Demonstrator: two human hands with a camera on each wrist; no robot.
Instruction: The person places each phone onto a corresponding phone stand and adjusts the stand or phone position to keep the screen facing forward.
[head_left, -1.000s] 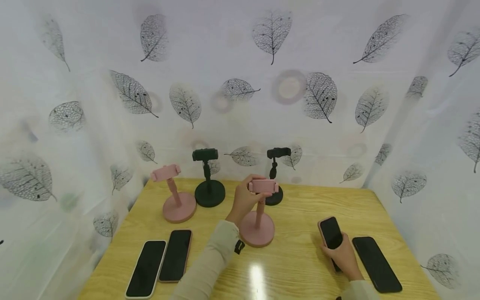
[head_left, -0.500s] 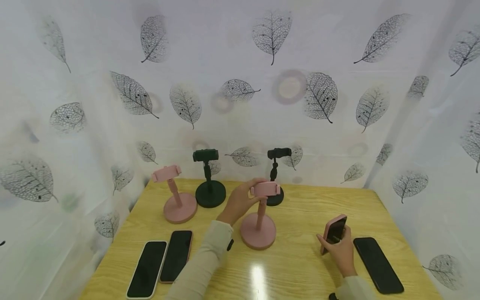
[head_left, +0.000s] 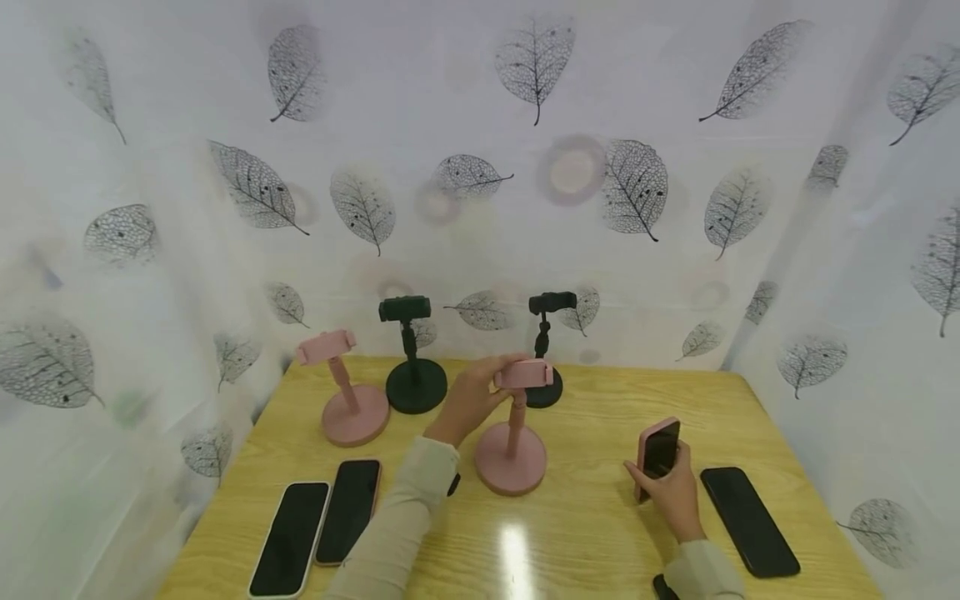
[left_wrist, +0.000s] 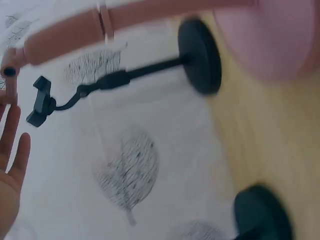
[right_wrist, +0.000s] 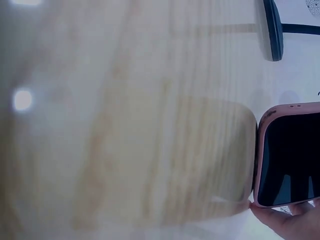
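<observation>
At the centre of the head view my left hand (head_left: 467, 404) grips the pink clamp head of a phone stand (head_left: 512, 460) from the left, its thumb below and fingers over the top. The left wrist view catches the stand's pink stem (left_wrist: 65, 37) close up and part of my left hand (left_wrist: 10, 185) at the frame's edge. On the right, my right hand (head_left: 675, 496) holds a pink-cased smartphone (head_left: 660, 448) tilted up, its lower end at the tabletop. Its dark screen (right_wrist: 295, 155) and pink rim fill the right side of the right wrist view.
Behind stand another pink stand (head_left: 356, 415), a dark green stand (head_left: 416, 386) and a black stand (head_left: 545, 392). A white-edged phone (head_left: 291, 537) and a pink-edged phone (head_left: 348, 510) lie at left; a black phone (head_left: 750, 521) lies right. A leaf-print curtain (head_left: 450, 258) surrounds the wooden table (head_left: 600, 542).
My right hand has raised the pink-cased smartphone from nearly flat on the table to a steep tilt. My left hand stays on the clamp head, its wrist shifted slightly left.
</observation>
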